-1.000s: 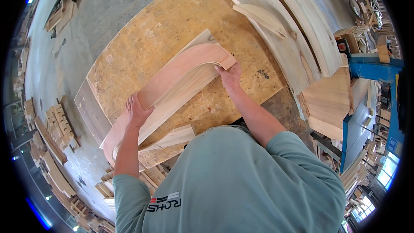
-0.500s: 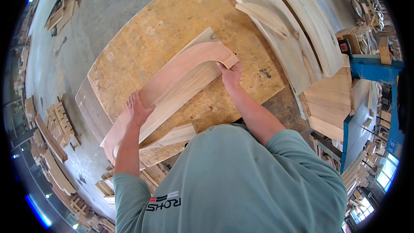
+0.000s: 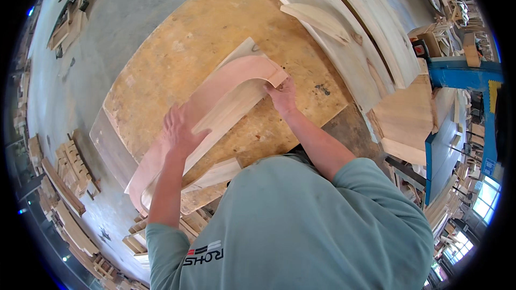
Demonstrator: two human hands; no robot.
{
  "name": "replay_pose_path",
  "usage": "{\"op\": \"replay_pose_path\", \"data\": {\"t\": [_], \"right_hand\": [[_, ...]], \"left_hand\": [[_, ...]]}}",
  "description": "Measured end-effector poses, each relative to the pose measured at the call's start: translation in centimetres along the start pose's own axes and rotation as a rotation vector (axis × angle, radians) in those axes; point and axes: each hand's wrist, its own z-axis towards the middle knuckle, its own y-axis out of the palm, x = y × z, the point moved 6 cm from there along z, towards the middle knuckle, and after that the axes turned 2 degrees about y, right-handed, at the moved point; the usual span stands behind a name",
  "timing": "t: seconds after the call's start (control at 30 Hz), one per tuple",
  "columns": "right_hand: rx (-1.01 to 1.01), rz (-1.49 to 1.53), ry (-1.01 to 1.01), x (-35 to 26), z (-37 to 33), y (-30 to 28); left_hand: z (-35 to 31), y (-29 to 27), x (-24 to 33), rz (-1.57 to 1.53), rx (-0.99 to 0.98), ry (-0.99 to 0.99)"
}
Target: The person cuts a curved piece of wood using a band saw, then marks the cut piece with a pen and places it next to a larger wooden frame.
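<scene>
A long, thin, pinkish plywood piece with a curved outline [image 3: 220, 83] lies over a pale wooden board [image 3: 231, 108] on the worn yellow-brown tabletop. Its far right end is pinched by my right hand [image 3: 282, 98], thumb and fingers closed about the edge. My left hand [image 3: 181, 133] rests flat near the middle of the curved plywood piece, fingers stretched out and spread, the thumb reaching over the board. The near left end of the piece hooks round close to my left forearm [image 3: 165, 188].
A worktop [image 3: 177, 37] carries the work. Long planks [image 3: 344, 27] stand along its right side, with a curved offcut [image 3: 317, 20] on them. Another wood piece [image 3: 217, 173] lies near my body. Blue machinery [image 3: 462, 75] is at the right; wood stacks [image 3: 75, 166] sit on the left floor.
My left hand has slid a little up and right along the plywood piece, its fingers now flatter and more spread. My right hand keeps its grip on the far end.
</scene>
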Motion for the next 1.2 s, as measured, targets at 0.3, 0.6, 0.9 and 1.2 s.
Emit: {"op": "replay_pose_path", "data": {"t": [0.3,0.6,0.9,1.2], "right_hand": [[0.017,-0.359,0.196,-5.7,-2.4,-4.7],[-0.236,-0.885,-0.275,-14.4,0.7,-1.2],[-0.554,-1.217,-0.189,-14.2,2.8,3.8],[-0.57,-1.164,-0.026,-13.3,3.3,3.7]], "left_hand": [[4.3,2.8,2.3,0.118,-0.068,0.03],[4.8,2.7,2.5,0.111,-0.009,0.04],[4.9,1.7,2.4,-0.031,0.045,-0.02],[4.0,1.7,0.8,-0.175,0.158,-0.069]]}}
